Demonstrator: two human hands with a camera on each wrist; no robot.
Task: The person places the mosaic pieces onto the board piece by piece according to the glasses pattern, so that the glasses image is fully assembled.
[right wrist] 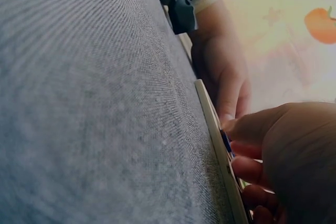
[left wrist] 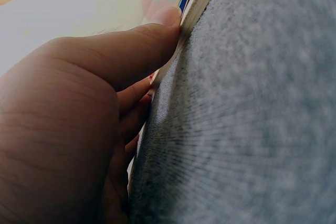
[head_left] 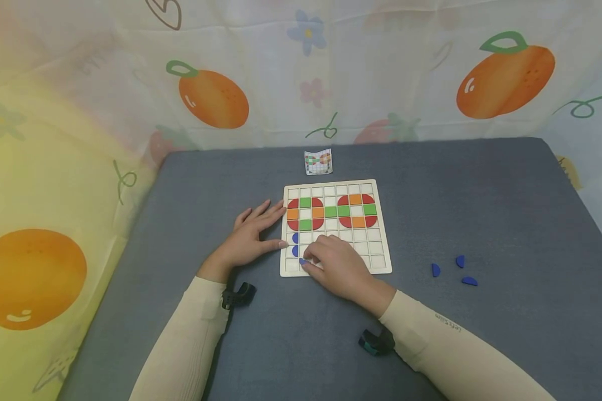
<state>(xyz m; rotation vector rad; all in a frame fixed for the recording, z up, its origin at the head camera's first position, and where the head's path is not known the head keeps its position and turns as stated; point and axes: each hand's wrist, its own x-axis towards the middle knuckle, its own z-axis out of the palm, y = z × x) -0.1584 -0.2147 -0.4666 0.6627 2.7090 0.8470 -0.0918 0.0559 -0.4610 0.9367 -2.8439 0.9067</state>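
Observation:
A wooden grid board (head_left: 387,257) lies in the middle of the grey table. My left hand (head_left: 246,236) rests at its left edge, fingers extended, the thumb tip on the rim. My right hand (head_left: 342,266) pinches a blue half-circle piece (head_left: 302,261) over the lower left of the grid; part of the piece is hidden by the fingers. Two blue half-circles (head_left: 295,244) sit above it in the left column. Higher up, red quarter-rounds with orange and green squares form two rounded rings, joined by a green square (head_left: 330,211).
Three loose blue half-circles (head_left: 436,270) lie on the table to the right of the board. Behind the board is a small pattern card (head_left: 318,162) with a coloured design. A fruit-printed cloth (head_left: 266,67) hangs along the table's far edge and left side.

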